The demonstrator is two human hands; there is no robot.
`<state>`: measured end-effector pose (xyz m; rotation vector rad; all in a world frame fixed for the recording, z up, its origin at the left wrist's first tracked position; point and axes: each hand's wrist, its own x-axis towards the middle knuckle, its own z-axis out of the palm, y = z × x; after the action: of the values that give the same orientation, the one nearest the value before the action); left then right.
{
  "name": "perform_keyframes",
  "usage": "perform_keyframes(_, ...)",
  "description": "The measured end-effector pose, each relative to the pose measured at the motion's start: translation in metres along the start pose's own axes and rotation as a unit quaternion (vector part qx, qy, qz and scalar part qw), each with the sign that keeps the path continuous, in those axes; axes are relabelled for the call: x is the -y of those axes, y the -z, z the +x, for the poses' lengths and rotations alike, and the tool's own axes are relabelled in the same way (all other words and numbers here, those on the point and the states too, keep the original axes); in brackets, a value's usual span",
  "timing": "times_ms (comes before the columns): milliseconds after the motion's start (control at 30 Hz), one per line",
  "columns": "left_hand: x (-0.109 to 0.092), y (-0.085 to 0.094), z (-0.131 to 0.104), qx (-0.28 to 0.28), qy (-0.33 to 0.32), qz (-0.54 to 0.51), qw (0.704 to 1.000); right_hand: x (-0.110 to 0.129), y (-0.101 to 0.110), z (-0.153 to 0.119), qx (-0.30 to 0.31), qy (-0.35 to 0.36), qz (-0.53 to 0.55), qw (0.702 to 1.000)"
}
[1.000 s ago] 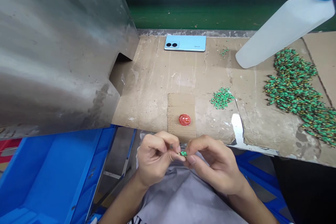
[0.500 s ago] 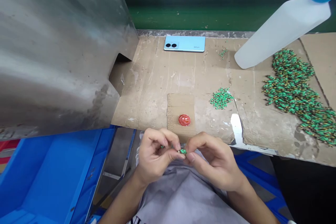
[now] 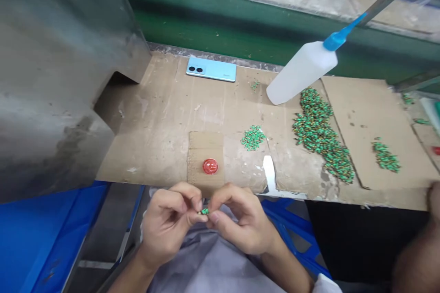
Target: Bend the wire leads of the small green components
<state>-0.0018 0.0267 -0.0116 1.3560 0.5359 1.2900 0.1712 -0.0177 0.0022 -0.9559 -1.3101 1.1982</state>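
A small green piece (image 3: 205,211) is pinched between the fingertips of both hands, just off the table's front edge. My left hand (image 3: 170,219) holds its left end, where a pale tip shows. On its right end are the thumb and forefinger of my right hand (image 3: 240,219). Above the hands, a red round dish (image 3: 210,166) rests on a small cardboard piece (image 3: 206,144). To the right of it lies a small heap of tiny green parts (image 3: 253,138). A larger pile of green and gold pieces (image 3: 323,135) spreads farther right.
A light blue phone (image 3: 211,69) lies at the back. Right of it stands a white bottle with a blue nozzle (image 3: 299,73). A metal housing (image 3: 62,78) blocks the left, above a blue bin (image 3: 44,233). Another person's blurred arm (image 3: 419,247) is at the far right.
The view has swung right and up, so the table things appear farther left. More of the right side shows, with another green heap and a person's arm. Both hands keep their pinch.
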Motion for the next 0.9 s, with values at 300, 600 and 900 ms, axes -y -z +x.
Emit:
perform_keyframes(300, 0.002, 0.000, -0.003, -0.002, -0.010, 0.021, 1.000, -0.004, 0.003, -0.001, 0.019, -0.023, 0.060, 0.998)
perform_keyframes(600, 0.001, -0.005, -0.005, -0.004, -0.014, 0.001, 1.000, -0.004, 0.002, -0.010, 0.020, -0.012, 0.009, 1.000)
perform_keyframes(900, -0.001, -0.008, -0.011, -0.009, 0.042, -0.054, 0.998, -0.002, 0.002, -0.007, 0.036, 0.025, -0.022, 0.999)
